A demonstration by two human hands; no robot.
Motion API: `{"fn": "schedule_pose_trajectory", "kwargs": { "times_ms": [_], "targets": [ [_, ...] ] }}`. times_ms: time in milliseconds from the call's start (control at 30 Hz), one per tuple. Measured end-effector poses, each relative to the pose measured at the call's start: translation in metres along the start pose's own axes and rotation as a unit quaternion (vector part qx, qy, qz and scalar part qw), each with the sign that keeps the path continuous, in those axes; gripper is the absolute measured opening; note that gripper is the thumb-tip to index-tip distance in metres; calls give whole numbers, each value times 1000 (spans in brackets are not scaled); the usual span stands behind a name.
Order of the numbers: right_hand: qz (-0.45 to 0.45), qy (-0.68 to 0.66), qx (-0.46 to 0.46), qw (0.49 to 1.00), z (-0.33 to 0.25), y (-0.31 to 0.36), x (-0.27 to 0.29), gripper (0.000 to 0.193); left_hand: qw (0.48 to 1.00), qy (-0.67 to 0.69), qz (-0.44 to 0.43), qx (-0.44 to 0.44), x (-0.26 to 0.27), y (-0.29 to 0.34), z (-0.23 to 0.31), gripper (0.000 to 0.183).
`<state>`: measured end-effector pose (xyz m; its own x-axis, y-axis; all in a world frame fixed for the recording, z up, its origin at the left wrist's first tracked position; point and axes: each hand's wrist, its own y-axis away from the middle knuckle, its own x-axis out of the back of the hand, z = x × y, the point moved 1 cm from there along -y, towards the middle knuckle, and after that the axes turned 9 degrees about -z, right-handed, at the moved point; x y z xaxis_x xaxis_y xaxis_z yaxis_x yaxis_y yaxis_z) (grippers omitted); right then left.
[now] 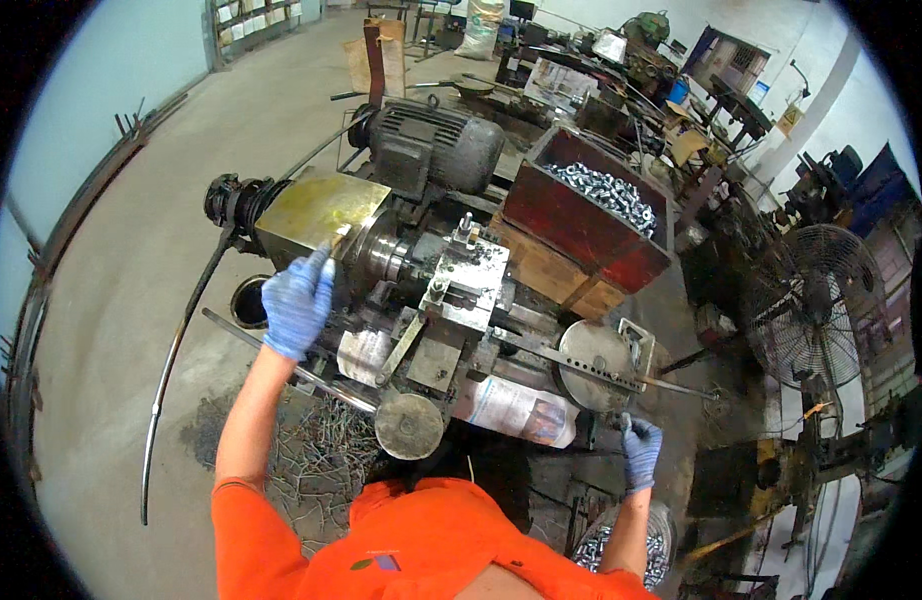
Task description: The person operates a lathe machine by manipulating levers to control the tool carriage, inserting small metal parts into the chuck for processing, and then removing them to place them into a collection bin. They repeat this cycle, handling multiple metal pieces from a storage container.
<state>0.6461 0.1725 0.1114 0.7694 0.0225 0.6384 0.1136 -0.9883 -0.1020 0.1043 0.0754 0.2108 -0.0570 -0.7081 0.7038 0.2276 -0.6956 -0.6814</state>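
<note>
My left hand (299, 305), in a blue knitted glove, reaches to the front edge of the lathe's brass-coloured headstock cover (326, 205). Its fingers close around something small near the spinning end, too small to make out. Just right of those fingertips are the metal chuck (386, 258) and the tool slide (468, 285). My right hand (641, 455), gloved the same way, is low on the right with its fingers curled. It is nearest to the round plate (593, 362) and the perforated bar (571, 358); what it holds, if anything, cannot be seen.
A dark red bin (581, 225) full of shiny metal parts stands behind the lathe, beside a grey motor (436, 145). Metal shavings (321, 460) cover the floor below. Another container of parts (656, 550) sits by my right forearm. A caged fan (816, 300) stands right.
</note>
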Motion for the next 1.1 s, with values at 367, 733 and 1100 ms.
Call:
{"fn": "schedule_pose_trajectory", "kwargs": {
  "times_ms": [367, 733, 1100],
  "targets": [
    [71, 324, -54, 942, 90, -96, 105, 44, 962, 13, -181, 206, 25, 7, -33, 46],
    [-107, 504, -228, 826, 122, -131, 85, 65, 837, -4, -321, 443, -79, 308, -246, 32],
    [66, 472, -151, 866, 155, -3, 82, 41, 824, -198, -512, 140, -166, 265, -190, 36]
  ]
}}
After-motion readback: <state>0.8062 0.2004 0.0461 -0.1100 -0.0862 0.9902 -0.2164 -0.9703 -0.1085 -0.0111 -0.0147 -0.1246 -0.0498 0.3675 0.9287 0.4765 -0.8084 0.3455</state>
